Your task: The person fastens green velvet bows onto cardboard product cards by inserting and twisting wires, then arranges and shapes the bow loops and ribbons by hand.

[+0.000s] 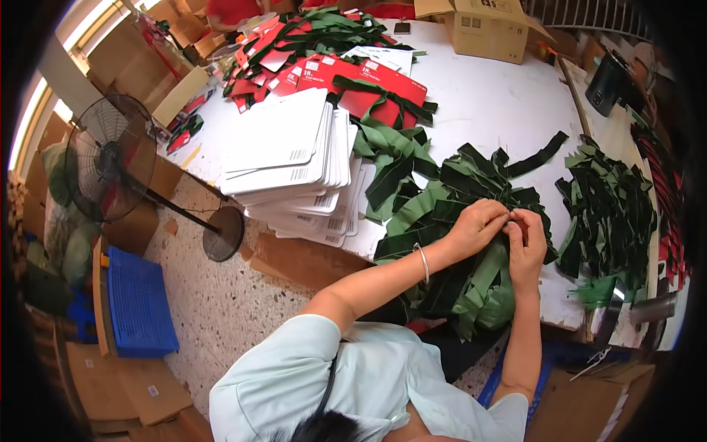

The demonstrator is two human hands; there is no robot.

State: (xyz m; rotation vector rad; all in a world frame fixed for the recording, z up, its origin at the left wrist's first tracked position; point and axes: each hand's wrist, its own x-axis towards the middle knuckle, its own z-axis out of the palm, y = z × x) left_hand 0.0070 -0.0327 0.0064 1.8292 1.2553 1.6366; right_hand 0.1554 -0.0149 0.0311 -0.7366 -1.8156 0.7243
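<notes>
My left hand, with a bangle on its wrist, has its fingers pinched together over a pile of dark green velvet ribbons. Close against it, my right hand is also pinched. What lies between the fingertips is too small to make out. Lighter green ribbon ends hang over the table's front edge below my hands. Left of the ribbons stands a stack of white cards with barcodes. Behind the cards are red cards with green ribbons on them.
Another green ribbon bundle lies at the table's right. A cardboard box stands at the back, with a dark phone nearby. On the left are a standing fan and a blue crate. A person in red is at the far side.
</notes>
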